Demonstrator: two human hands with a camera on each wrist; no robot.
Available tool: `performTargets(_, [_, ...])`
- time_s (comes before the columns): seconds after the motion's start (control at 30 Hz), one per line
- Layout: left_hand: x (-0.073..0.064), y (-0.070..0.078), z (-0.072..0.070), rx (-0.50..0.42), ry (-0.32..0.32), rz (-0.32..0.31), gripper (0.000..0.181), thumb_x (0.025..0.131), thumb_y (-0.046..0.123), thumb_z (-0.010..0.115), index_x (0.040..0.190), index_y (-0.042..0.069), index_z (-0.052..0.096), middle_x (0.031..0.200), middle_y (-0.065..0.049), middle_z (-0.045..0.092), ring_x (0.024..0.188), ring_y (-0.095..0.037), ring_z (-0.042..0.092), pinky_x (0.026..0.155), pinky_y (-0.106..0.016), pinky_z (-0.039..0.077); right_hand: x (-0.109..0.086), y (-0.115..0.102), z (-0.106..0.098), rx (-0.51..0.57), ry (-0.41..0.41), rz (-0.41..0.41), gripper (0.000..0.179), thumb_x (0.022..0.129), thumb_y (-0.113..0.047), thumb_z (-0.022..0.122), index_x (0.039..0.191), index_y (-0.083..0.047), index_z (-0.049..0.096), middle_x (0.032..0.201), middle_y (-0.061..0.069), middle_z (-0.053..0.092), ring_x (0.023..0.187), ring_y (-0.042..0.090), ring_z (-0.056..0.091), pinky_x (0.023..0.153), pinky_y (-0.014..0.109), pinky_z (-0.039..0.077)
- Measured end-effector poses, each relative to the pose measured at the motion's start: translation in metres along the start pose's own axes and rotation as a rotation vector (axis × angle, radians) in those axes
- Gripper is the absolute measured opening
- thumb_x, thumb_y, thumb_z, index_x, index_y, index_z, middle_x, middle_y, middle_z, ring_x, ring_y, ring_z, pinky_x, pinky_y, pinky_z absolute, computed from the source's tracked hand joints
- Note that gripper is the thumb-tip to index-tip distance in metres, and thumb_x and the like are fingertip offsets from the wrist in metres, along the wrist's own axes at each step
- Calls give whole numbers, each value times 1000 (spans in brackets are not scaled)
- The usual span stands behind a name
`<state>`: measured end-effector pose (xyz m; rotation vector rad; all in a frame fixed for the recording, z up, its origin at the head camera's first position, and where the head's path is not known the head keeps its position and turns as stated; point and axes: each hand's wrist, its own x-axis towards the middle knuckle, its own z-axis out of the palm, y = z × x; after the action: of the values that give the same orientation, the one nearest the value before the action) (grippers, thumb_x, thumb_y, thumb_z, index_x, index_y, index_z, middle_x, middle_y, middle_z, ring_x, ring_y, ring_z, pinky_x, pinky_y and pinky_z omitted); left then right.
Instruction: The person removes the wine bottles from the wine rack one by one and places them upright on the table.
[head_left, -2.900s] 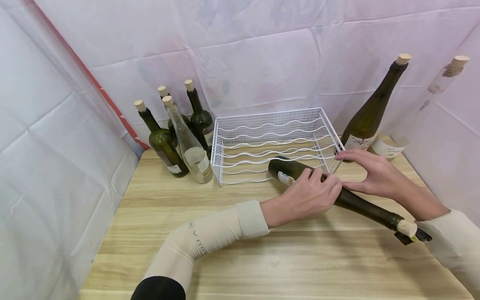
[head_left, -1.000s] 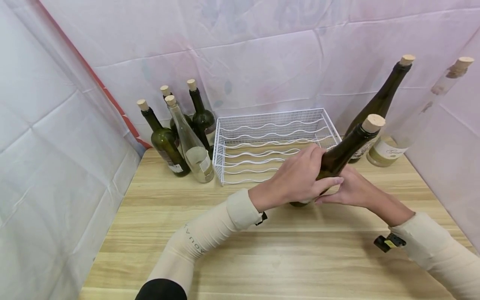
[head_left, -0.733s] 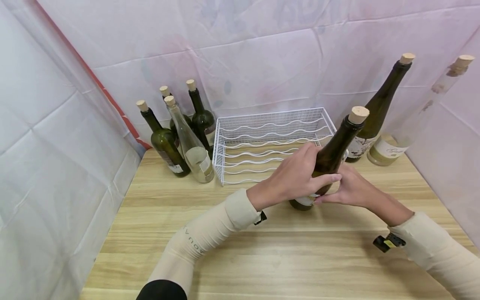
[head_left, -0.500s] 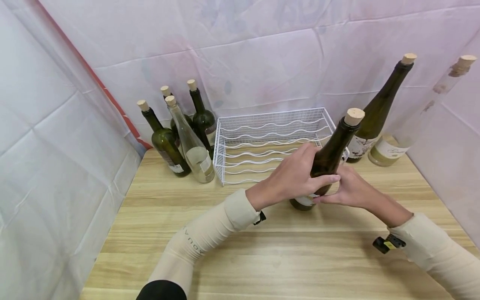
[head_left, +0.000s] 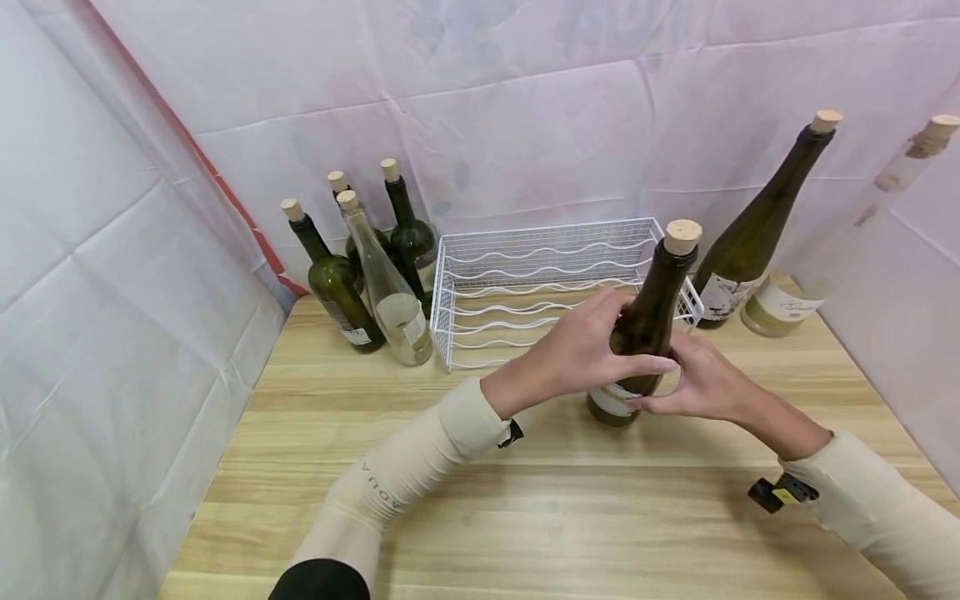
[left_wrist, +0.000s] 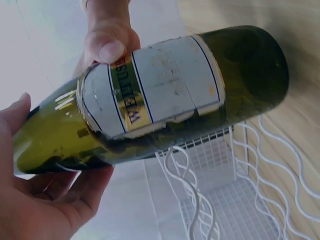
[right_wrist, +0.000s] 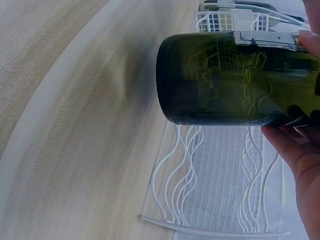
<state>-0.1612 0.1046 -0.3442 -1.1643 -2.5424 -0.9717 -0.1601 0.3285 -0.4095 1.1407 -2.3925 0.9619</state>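
Observation:
A dark green corked wine bottle [head_left: 648, 321] stands nearly upright, its neck leaning right in the head view, before the front right of a white wire rack [head_left: 442, 333]. My left hand [head_left: 581, 350] grips its upper body, thumb across the near side. Lower down, my right hand [head_left: 705, 379] holds the body from the right. In the left wrist view, the pale label of the bottle [left_wrist: 170, 80] faces the camera. Beneath the base of the bottle [right_wrist: 200, 80], the right wrist view does not show clearly whether it touches the table. Wavy bars cross the rack.
Several corked bottles stand left of the rack, a clear bottle [head_left: 401, 325] foremost. At right stand a tall green bottle [head_left: 750, 229] and a clear bottle [head_left: 783, 304]. White sheeting [head_left: 525, 125] hangs behind the wooden table [head_left: 525, 517].
The bottle, earlier tipped low with its base at the rack's front, now stands nearly upright. My right hand moved from the rack's corner onto it. Lately its neck has shifted slightly left.

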Motion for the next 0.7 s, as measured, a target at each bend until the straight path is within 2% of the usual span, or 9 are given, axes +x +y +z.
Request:
performTargets(0.2, [-2, -9, -6, -55, -1, 68, 65, 81, 40, 90, 129, 9, 60, 120, 0, 66, 107, -7, 63, 95, -16, 52, 3, -3, -5, 23, -15, -10, 81, 47, -5, 101, 121, -4, 67, 115, 6, 74, 109, -9, 60, 94, 4, 45])
performTargets(0.33, [-5, -12, -9, -78, -13, 94, 65, 82, 38, 88, 132, 9, 59, 121, 0, 66, 109, -8, 64, 96, -16, 52, 3, -4, -7, 27, -25, -6, 79, 48, -4, 101, 119, -3, 67, 113, 5, 74, 104, -9, 61, 87, 4, 49])
performTargets(0.43, [-7, -14, -10, -78, -16, 94, 66, 85, 38, 87, 136, 10, 57, 125, 0, 66, 110, -8, 64, 97, -14, 51, 1, -4, -10, 26, -34, 24, 84, 49, -5, 101, 125, -1, 65, 116, 6, 73, 105, -11, 61, 86, 4, 51])
performTargets(0.57, [-11, -17, -12, -47, -6, 90, 68, 88, 38, 84, 142, 10, 54, 131, -2, 65, 112, -11, 67, 99, -15, 52, -2, -4, -16, 20, -21, 70, 86, 49, -4, 101, 127, -1, 64, 121, -8, 69, 105, -14, 59, 86, 2, 50])
performTargets(0.7, [-15, -22, -14, -4, 11, 110, 68, 89, 38, 82, 143, 8, 54, 129, -3, 66, 114, -12, 68, 99, -16, 52, -4, -3, -20, 18, -2, 75, 80, 48, -2, 101, 120, -3, 67, 119, -21, 64, 100, -14, 59, 83, 3, 49])
